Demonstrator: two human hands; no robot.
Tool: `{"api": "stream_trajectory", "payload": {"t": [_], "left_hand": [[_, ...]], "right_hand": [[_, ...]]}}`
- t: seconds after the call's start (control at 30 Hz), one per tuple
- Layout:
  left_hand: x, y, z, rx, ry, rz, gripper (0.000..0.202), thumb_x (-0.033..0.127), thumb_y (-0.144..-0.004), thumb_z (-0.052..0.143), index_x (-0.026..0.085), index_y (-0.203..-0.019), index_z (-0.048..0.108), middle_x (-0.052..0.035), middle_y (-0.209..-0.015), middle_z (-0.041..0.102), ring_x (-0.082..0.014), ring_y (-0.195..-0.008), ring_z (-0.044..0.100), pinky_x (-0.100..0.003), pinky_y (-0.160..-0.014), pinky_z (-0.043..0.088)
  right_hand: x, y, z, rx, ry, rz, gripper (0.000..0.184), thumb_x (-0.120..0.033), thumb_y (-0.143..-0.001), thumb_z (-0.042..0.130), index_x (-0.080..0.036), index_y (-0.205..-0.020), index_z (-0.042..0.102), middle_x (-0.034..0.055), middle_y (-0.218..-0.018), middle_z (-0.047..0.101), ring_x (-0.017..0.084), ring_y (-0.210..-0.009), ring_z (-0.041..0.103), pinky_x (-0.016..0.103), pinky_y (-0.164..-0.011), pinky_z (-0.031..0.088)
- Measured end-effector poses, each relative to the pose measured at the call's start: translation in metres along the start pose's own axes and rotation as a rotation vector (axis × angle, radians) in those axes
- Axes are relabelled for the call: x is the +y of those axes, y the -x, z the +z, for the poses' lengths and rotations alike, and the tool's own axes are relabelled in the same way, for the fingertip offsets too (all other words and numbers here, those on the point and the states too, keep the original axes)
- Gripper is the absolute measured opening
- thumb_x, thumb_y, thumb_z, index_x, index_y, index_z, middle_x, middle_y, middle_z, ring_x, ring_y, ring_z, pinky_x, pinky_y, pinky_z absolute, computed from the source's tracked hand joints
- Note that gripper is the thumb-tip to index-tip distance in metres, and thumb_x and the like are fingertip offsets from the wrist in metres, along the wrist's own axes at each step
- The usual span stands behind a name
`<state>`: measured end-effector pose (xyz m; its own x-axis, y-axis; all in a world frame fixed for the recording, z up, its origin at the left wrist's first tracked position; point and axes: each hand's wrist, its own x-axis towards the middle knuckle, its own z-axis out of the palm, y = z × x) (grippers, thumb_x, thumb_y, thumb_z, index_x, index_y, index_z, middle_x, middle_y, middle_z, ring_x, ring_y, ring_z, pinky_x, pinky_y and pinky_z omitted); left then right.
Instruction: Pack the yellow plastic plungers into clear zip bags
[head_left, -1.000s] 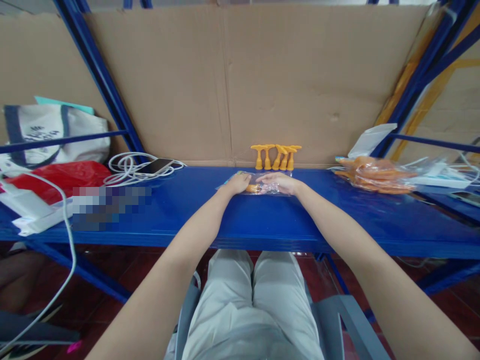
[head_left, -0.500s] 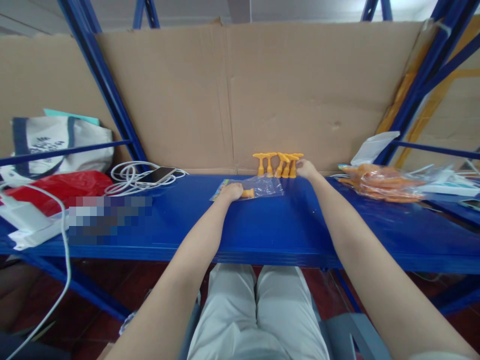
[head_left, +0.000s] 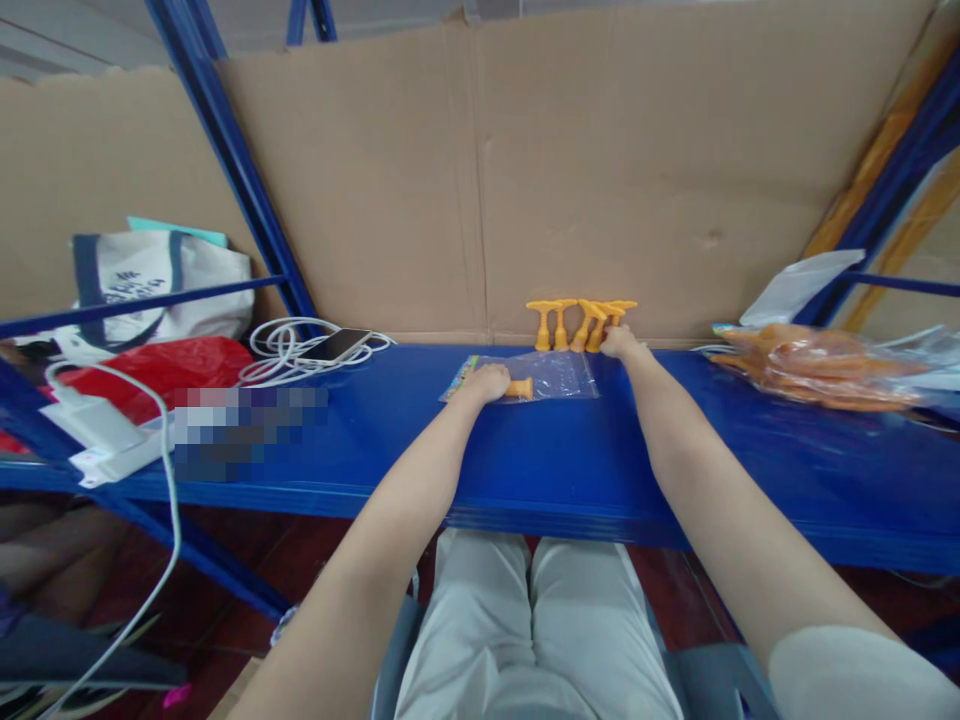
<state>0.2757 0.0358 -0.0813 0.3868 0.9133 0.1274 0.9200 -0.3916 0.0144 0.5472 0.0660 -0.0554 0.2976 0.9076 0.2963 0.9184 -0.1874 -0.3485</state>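
Note:
Several orange T-shaped plastic pieces (head_left: 561, 325), looking like toy hammers, stand upright in a row by the cardboard, crossbars up and flared ends down. My right hand (head_left: 621, 342) is at the right end of the row, its fingers closed round the stem of the last piece (head_left: 616, 318). My left hand (head_left: 487, 382) is closed on another orange T-shaped piece (head_left: 522, 388), whose flared end sticks out to the right; its other end is hidden in the hand. Beneath lies a clear plastic bag (head_left: 566, 375) with a colourful header; whether the piece is inside it I cannot tell.
A tall cardboard sheet (head_left: 360, 190) backs the blue shelf (head_left: 555, 460). At left are coiled white cable (head_left: 274, 345), a phone (head_left: 341, 345), a red bag (head_left: 187, 365), a power strip (head_left: 124, 455) and a canvas bag (head_left: 210, 290). Bagged orange items (head_left: 817, 370) lie at right.
The view has turned, moving the scene rightward in the picture. My right hand has shifted onto the end piece and now covers its lower part. My left hand keeps its hold.

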Motion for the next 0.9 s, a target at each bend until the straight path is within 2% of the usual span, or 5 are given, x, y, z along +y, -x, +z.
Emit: {"api": "stream_trajectory", "payload": {"t": [0.1, 0.27, 0.4, 0.57, 0.9], "left_hand": [[0.006, 0.004, -0.005, -0.048, 0.019, -0.054, 0.052, 0.022, -0.098, 0.019, 0.018, -0.128, 0.06, -0.0052, -0.138, 0.057, -0.018, -0.127, 0.052, -0.032, -0.106, 0.038], [0.015, 0.008, -0.01, -0.064, 0.025, -0.042, 0.053, 0.02, -0.098, 0.017, 0.014, -0.131, 0.057, -0.0068, -0.141, 0.054, -0.0173, -0.13, 0.049, -0.03, -0.108, 0.035], [0.017, 0.007, -0.01, -0.08, 0.026, -0.028, 0.052, 0.021, -0.098, 0.018, 0.014, -0.129, 0.058, -0.0079, -0.139, 0.055, -0.0173, -0.127, 0.051, -0.029, -0.106, 0.036], [0.019, 0.004, -0.008, -0.061, 0.033, -0.029, 0.051, 0.021, -0.097, 0.019, 0.014, -0.129, 0.059, -0.0076, -0.138, 0.056, -0.0179, -0.129, 0.05, -0.03, -0.108, 0.034], [0.016, -0.004, -0.004, -0.108, 0.015, 0.042, 0.054, 0.018, -0.096, 0.017, 0.009, -0.142, 0.045, -0.0079, -0.15, 0.04, -0.0195, -0.139, 0.036, -0.032, -0.116, 0.024]], "right_hand": [[-0.008, 0.009, -0.015, 0.1, -0.006, 0.057, 0.033, -0.024, -0.09, 0.045, -0.015, -0.117, 0.062, 0.0202, -0.126, 0.053, 0.03, -0.114, 0.055, 0.046, -0.096, 0.041], [-0.013, 0.014, -0.046, 0.19, 0.032, -0.066, 0.027, -0.015, -0.087, 0.046, -0.016, -0.109, 0.062, 0.0148, -0.112, 0.063, 0.027, -0.103, 0.06, 0.036, -0.087, 0.046], [-0.012, 0.024, -0.072, 0.014, 0.016, -0.198, 0.042, -0.014, -0.078, 0.06, -0.012, -0.119, 0.056, 0.0116, -0.094, 0.068, 0.022, -0.082, 0.064, 0.03, -0.072, 0.049], [-0.007, 0.051, -0.087, -0.425, 0.067, -0.336, 0.023, -0.015, -0.069, 0.07, -0.016, -0.093, 0.068, 0.0051, -0.076, 0.07, 0.016, -0.06, 0.062, 0.024, -0.054, 0.046], [-0.013, 0.085, -0.061, -0.45, -0.017, -0.394, 0.013, -0.026, -0.07, 0.072, -0.017, -0.08, 0.074, -0.0007, -0.057, 0.062, 0.011, -0.049, 0.055, 0.022, -0.049, 0.041]]}}
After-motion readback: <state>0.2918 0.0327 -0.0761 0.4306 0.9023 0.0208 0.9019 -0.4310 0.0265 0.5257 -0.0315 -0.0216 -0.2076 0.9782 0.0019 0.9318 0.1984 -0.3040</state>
